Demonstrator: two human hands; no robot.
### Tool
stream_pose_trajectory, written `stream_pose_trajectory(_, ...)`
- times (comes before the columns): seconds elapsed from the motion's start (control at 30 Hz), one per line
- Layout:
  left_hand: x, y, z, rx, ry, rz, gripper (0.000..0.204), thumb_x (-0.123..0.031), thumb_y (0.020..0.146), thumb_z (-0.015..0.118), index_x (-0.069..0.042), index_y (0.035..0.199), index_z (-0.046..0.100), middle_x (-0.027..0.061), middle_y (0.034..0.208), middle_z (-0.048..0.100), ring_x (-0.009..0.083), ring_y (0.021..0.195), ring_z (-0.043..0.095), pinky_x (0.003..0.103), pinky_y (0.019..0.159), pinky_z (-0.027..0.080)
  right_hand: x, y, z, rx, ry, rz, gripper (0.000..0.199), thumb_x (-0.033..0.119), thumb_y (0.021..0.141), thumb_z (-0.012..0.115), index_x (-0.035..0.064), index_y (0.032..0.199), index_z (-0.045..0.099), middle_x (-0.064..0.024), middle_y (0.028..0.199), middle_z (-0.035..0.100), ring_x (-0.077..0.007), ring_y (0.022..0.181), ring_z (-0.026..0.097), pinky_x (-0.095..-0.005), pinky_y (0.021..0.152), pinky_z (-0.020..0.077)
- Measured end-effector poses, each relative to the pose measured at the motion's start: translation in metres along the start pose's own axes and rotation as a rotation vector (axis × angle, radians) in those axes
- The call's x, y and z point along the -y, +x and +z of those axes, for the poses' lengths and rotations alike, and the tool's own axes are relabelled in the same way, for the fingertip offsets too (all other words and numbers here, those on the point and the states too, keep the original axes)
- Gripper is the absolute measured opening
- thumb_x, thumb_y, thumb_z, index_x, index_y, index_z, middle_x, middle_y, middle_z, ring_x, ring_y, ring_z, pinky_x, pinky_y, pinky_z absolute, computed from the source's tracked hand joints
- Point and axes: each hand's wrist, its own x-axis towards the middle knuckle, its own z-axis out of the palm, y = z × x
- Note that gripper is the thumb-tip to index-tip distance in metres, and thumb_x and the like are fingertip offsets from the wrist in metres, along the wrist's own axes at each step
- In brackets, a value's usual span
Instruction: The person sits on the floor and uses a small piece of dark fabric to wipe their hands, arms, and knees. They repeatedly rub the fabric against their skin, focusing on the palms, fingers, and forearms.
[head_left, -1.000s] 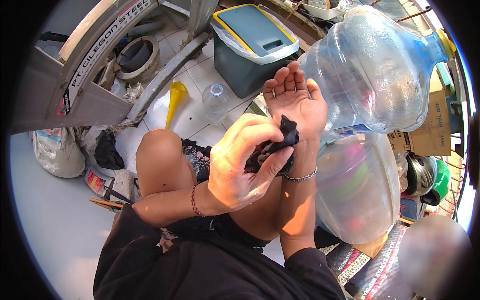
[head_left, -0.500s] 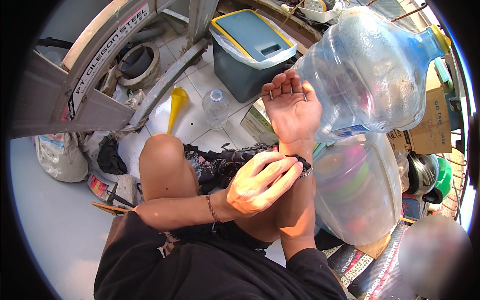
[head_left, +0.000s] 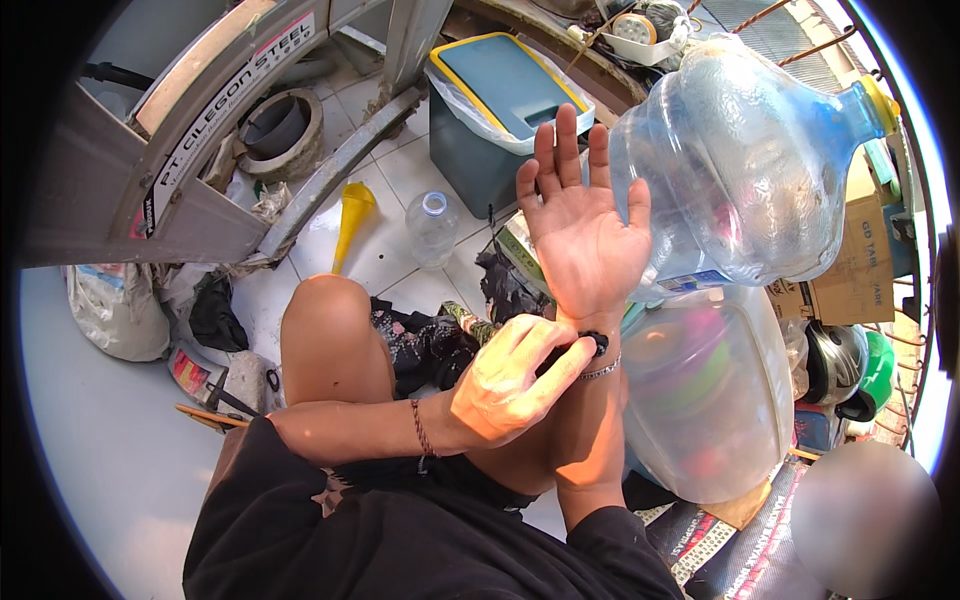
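Observation:
My right hand [head_left: 590, 245] is raised palm up with its fingers stretched apart, holding nothing. Around its wrist sit a dark, bumpy black band [head_left: 600, 344] and, just below that, a silver chain bracelet [head_left: 602, 371]. Reaching across from the left, my left hand [head_left: 508, 385] pinches at the black band; its fingertips are partly hidden against the wrist. A braided cord bracelet [head_left: 420, 425] circles my left wrist. Dark floral cloth [head_left: 405, 340] lies beyond my legs, next to crumpled black plastic [head_left: 508, 290].
A big clear water jug [head_left: 740, 170] lies on its side at the right, above a translucent plastic container [head_left: 700, 400]. Ahead stand a yellow funnel [head_left: 352, 222], a clear bottle [head_left: 432, 230] and a lidded grey bin [head_left: 475, 150]. A metal frame [head_left: 200, 150] rises at the left.
My right hand's curled fingers have straightened and spread. My left fingers have shifted slightly on the black band, still at the wrist. The view has tilted a little.

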Motion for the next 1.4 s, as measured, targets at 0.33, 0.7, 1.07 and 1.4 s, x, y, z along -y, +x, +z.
stream_pose_trajectory(0.33,0.015,0.044,-0.009,-0.236,0.01,-0.008,0.035,0.005,0.073,0.084,-0.002,0.106,0.076,0.008,0.094,0.068,0.0242,0.078,0.066,0.034,0.068,0.054,-0.007,-0.006,0.023,0.008,-0.13,-0.017,0.073,0.061,0.109,0.022,0.0086,0.154,0.044,-0.0221,0.165,0.036,-0.0394,0.153,0.032,-0.0565,0.123,0.0299)
stream_pose_trajectory(0.7,0.008,0.021,0.0,-0.407,-0.167,-0.153,0.03,0.003,0.077,0.084,-0.003,0.105,0.075,0.0095,0.095,0.069,0.0251,0.078,0.067,0.034,0.068,0.056,-0.003,-0.014,0.039,0.127,0.306,-0.107,0.072,0.059,0.11,0.016,0.0108,0.158,0.039,-0.0214,0.17,0.025,-0.0376,0.159,0.019,-0.0559,0.132,0.0153)
stream_pose_trajectory(1.07,-0.001,-0.002,0.022,-0.263,-0.421,-0.253,0.029,0.013,0.077,0.074,-0.002,0.101,0.069,0.0114,0.095,0.066,0.0295,0.081,0.066,0.035,0.071,0.054,0.005,-0.015,0.04,0.196,0.318,-0.115,0.058,0.044,0.111,0.028,0.0145,0.16,0.037,-0.0176,0.174,0.018,-0.0343,0.162,0.012,-0.0594,0.132,0.0071)
stream_pose_trajectory(1.4,0.032,0.058,0.001,-0.577,-0.383,-0.407,0.019,0.008,0.088,0.075,-0.001,0.104,0.073,0.0082,0.1,0.068,0.0211,0.085,0.066,0.031,0.074,0.054,-0.02,-0.016,0.051,0.176,-0.403,-0.216,0.077,0.065,0.107,0.023,0.019,0.168,0.019,-0.0176,0.175,0.015,-0.0298,0.163,0.007,-0.0544,0.13,-0.0007)
